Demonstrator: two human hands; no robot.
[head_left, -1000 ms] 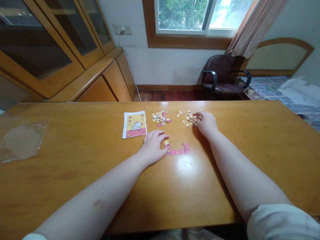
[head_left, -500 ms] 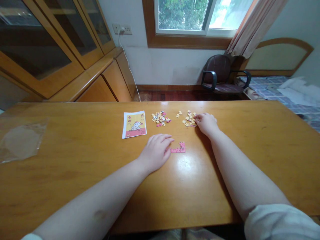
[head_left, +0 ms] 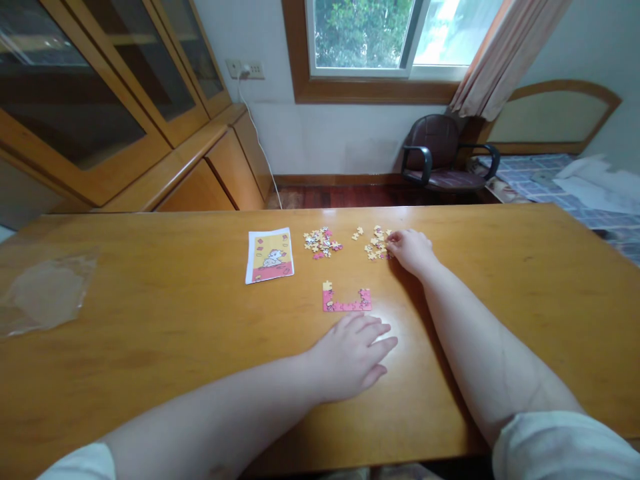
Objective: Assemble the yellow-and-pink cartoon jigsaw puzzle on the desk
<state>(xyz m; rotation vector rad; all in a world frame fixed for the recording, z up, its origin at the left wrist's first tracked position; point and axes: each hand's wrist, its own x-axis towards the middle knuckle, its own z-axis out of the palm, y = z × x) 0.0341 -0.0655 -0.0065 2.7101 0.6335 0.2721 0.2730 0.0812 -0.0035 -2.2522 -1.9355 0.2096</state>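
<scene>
Plastic bag: flat on the table, far to the left of both hands; picture card: also flat, left of the right hand and well apart from it, beyond the left forearm; left pile of puzzle pieces: yellow, white and pink, between the card and the right hand's grip, touching neither. Joined puzzle section: U-shaped, long axis running left to right, gap facing away from the person; it lies just beyond the left hand, and leftward and nearer the person from the right hand's grip; the left hand is the nearer of the two. Left hand: palm down, fingers loosely spread and pointing right, no piece seen in its hold. Small cluster of pieces: left of the right fingertips, slightly farther out; right pile of puzzle pieces: directly beside those fingertips, on their left. Right hand: thumb and fingertips drawn close together at the pile's right edge; whether a piece is pinched there cannot be told at this size.
</scene>
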